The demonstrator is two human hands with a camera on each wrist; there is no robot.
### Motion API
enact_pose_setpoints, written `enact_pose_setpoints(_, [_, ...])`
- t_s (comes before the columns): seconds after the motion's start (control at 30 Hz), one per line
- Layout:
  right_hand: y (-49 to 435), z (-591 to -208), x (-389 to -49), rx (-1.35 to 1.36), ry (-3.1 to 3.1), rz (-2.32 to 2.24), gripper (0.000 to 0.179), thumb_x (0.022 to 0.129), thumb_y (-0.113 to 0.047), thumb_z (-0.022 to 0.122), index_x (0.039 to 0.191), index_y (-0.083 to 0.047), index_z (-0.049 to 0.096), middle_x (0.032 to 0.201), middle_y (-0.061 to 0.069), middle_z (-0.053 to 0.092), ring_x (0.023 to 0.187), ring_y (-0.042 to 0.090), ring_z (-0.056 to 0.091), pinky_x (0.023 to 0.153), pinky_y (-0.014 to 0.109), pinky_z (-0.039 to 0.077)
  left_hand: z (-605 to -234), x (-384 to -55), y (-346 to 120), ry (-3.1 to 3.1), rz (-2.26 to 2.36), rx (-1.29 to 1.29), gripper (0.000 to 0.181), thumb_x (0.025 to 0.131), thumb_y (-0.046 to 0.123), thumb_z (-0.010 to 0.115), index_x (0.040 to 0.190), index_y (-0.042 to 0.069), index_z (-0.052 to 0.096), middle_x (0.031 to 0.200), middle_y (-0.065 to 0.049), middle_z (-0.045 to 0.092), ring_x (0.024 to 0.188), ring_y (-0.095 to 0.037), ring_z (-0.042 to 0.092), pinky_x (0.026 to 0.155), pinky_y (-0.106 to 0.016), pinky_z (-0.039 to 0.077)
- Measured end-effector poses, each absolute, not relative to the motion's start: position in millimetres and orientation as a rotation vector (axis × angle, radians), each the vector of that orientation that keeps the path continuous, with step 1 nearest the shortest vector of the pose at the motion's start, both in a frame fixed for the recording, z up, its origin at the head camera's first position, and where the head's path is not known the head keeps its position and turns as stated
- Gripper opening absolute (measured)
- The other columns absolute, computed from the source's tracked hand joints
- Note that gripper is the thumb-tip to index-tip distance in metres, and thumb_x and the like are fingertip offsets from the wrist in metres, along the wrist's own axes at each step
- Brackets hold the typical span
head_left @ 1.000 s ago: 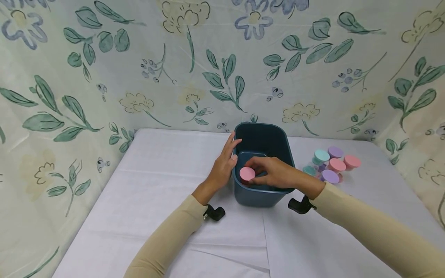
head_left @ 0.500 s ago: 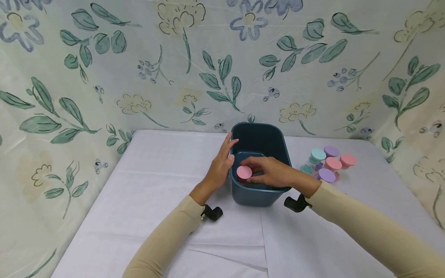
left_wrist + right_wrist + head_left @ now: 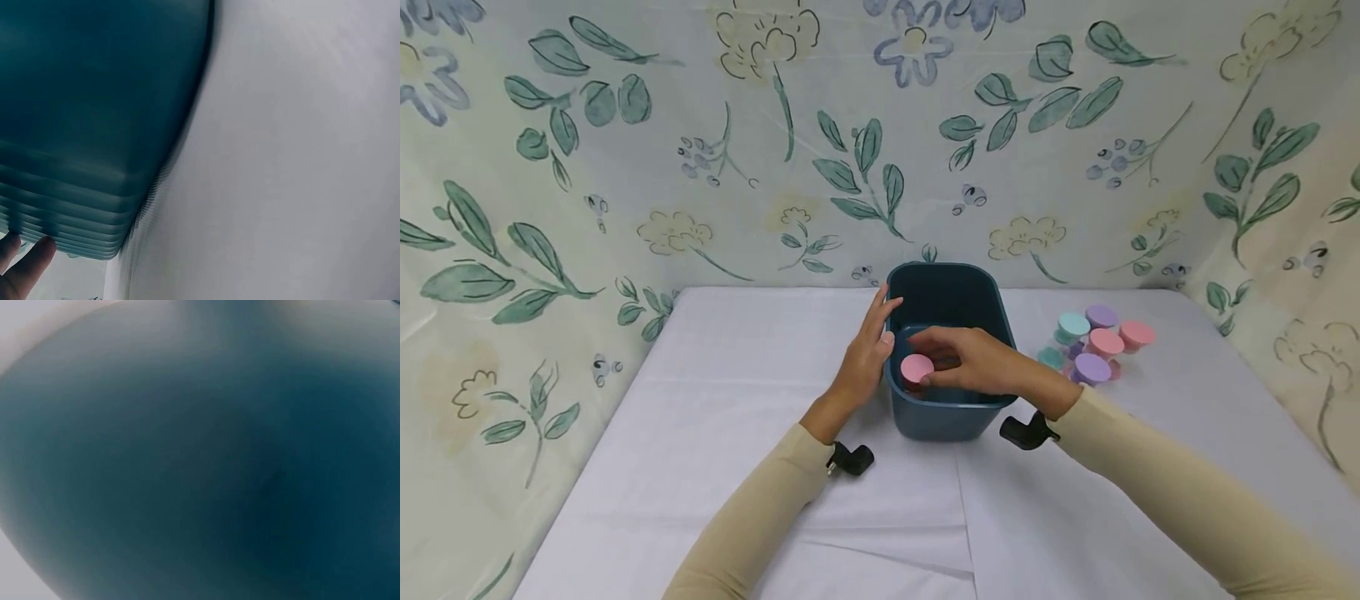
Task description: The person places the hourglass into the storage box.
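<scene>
A small container with a round pink lid (image 3: pixel 917 367) stands upright inside the dark blue bin (image 3: pixel 951 423), near its front left corner. My right hand (image 3: pixel 977 362) reaches over the bin's right rim. Its thumb tip is right beside the container, and its fingers are spread above and behind the lid. Against the bin's left outer side rests my left hand (image 3: pixel 863 358), fingers extended along the wall. The left wrist view shows the bin's ribbed wall (image 3: pixel 69 194) with two fingertips (image 3: pixel 39 259) at it. Only blurred blue bin wall (image 3: pixel 187 456) fills the right wrist view.
Several small clear containers with teal, purple and pink lids (image 3: pixel 1106 342) are grouped on the table right of the bin. A white cloth (image 3: pixel 737 417) covers the table. A floral curtain (image 3: pixel 760 183) hangs behind it.
My right fingers have lifted and spread away from the pink-lidded container, which stays in the bin's corner. My left hand keeps its place on the bin. The head view has shifted slightly.
</scene>
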State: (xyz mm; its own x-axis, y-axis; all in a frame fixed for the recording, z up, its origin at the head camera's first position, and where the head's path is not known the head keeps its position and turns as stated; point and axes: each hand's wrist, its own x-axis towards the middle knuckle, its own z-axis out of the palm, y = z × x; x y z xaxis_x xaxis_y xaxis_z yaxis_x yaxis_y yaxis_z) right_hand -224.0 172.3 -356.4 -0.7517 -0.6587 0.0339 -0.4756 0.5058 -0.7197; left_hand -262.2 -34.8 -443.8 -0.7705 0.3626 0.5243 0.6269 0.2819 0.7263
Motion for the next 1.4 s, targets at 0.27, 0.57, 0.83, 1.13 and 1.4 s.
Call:
enact_pose_setpoints(0.27, [178.3,-356.6,-227.4,-0.956,2.508,-1.175,0.052,0.087,-0.016,0.072,0.133,-0.001,0.052,0.133,0.018,0.056,0.117,0.031,0.059,0.091,0.041,0.051,-443.4,-266.1,-32.7,-2.301,-1.492,-0.929,0.054,0.100,0.040,0.023,0.152,0.024,0.027,0.163,0.005,0.004,0.146,-0.011,0.009,0.112,-0.055,0.023])
enact_pose_setpoints(0.57, [185.3,-355.5,-216.9,-0.901,2.548,-1.239,0.052,0.087,-0.022,0.072,0.133,-0.008,0.053,0.131,0.014,0.058,0.114,0.031,0.061,0.091,0.042,0.051,-448.9,-259.6,-26.9,-2.326,-1.476,-0.928,0.053,0.100,0.038,0.024,0.151,0.026,0.028,0.162,0.004,0.006,0.146,-0.013,0.012,0.111,-0.055,0.026])
enact_pose_setpoints(0.83, [181.4,-353.8,-221.0,-0.928,2.537,-1.331,0.046,0.087,-0.021,0.072,0.129,-0.012,0.057,0.126,0.008,0.062,0.112,0.030,0.062,0.090,0.041,0.052,-444.8,-257.4,-33.8,-2.340,-1.453,-0.892,0.060,0.099,0.055,0.018,0.151,0.026,0.028,0.162,0.004,0.007,0.146,-0.013,0.012,0.110,-0.055,0.027])
enact_pose_setpoints(1.13, [181.7,-347.5,-216.7,-0.956,2.519,-1.378,0.044,0.088,-0.018,0.071,0.129,-0.011,0.056,0.125,0.007,0.062,0.112,0.025,0.061,0.091,0.041,0.052,-444.8,-258.8,-35.4,-2.338,-1.466,-0.882,0.061,0.099,0.056,0.018,0.151,0.026,0.028,0.162,0.006,0.006,0.146,-0.013,0.011,0.110,-0.057,0.026])
enact_pose_setpoints(1.4, [188.2,-343.0,-211.8,-0.946,2.535,-1.447,0.045,0.088,-0.015,0.070,0.130,-0.009,0.055,0.125,0.010,0.061,0.113,0.025,0.061,0.088,0.032,0.053,-443.1,-261.6,-38.3,-2.325,-1.447,-0.888,0.055,0.101,0.044,0.023,0.152,0.022,0.028,0.162,0.005,0.006,0.147,-0.013,0.011,0.110,-0.057,0.025])
